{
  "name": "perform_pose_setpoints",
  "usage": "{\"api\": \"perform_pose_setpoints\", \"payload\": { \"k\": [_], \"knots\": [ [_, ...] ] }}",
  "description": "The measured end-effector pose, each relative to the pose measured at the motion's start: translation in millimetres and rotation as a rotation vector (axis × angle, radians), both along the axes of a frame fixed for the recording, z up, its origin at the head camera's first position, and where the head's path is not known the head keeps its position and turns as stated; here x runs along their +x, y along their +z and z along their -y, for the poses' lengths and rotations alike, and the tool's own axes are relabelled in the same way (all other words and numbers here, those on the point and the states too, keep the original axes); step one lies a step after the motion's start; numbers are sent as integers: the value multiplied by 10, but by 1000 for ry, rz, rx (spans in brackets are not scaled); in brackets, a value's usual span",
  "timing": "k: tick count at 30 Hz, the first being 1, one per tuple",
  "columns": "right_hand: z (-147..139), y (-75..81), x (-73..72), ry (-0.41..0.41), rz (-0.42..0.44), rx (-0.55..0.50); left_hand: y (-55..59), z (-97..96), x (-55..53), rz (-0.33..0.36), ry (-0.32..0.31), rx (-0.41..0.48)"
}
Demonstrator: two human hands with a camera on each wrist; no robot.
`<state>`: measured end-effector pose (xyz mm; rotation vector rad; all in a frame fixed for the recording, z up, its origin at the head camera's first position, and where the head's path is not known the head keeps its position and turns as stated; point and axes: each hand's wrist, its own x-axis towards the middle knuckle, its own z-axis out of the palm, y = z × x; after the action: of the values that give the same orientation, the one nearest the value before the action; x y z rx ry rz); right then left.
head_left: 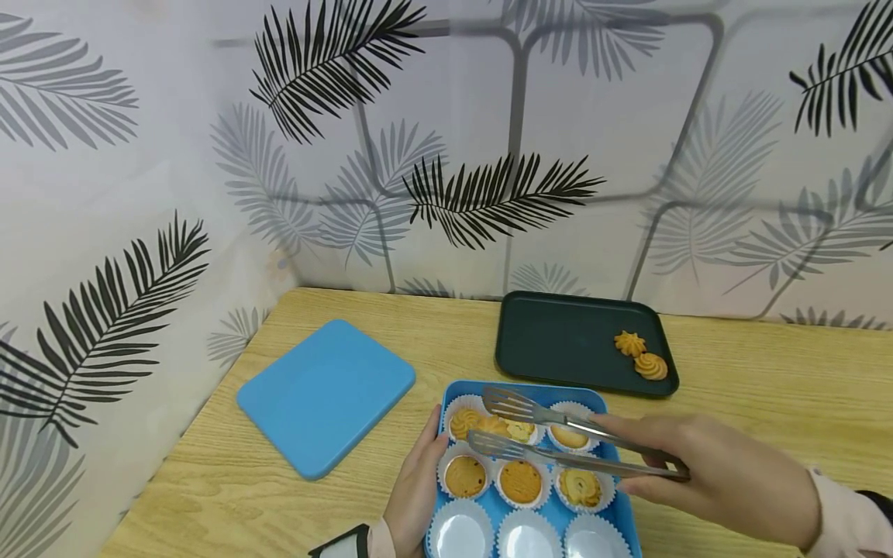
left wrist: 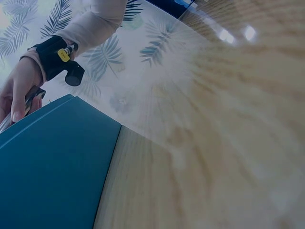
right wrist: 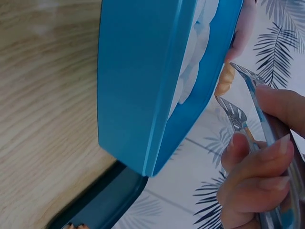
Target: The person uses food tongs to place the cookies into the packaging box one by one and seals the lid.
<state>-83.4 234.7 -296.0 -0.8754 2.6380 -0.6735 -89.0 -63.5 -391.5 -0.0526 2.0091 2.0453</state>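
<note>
My right hand [head_left: 711, 473] grips metal serving tongs [head_left: 586, 461], held level over the blue box [head_left: 624, 504]. Between the tongs' slotted tips is a golden piped cookie [right wrist: 225, 80], above the far row of the box. Inside stand white paper cups [head_left: 460, 531] in rows; round cookies [head_left: 520, 481] fill the middle row, more lie in the far row, and the near-row cups show bare insides. My left hand [head_left: 415, 480] rests along the box's left wall, fingers fairly straight and thumb near the rim. In the left wrist view that hand is out of sight.
A dark tray [head_left: 558, 341] stands behind the box, with a star-shaped cookie [head_left: 630, 343] and a swirl cookie [head_left: 650, 366] at its right end. A blue lid [head_left: 326, 397] lies on the wooden table [head_left: 188, 496] at left. A leaf-patterned curtain [head_left: 460, 124] hangs behind.
</note>
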Motion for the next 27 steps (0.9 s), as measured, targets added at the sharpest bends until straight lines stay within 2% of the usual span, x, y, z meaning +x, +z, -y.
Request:
{"api": "perform_pose_setpoints", "payload": {
  "k": [3, 8, 10, 15, 18, 21, 27],
  "knots": [
    [34, -22, 44, 16, 62, -2, 7, -2, 6, 22, 5, 13],
    [100, -64, 98, 79, 106, -19, 9, -8, 19, 6, 19, 5],
    [119, -84, 115, 119, 98, -25, 9, -13, 25, -3, 27, -1],
    [157, -153, 173, 189, 52, -41, 20, -17, 25, 38, 23, 10],
    [183, -185, 193, 195, 42, -30, 16, -9, 11, 35, 6, 7],
    [201, -202, 196, 193, 47, -4, 4, 1, -2, 3, -6, -1],
    [217, -231, 188, 212, 43, 4, -5, 1, -3, 3, -1, 10]
  ]
}}
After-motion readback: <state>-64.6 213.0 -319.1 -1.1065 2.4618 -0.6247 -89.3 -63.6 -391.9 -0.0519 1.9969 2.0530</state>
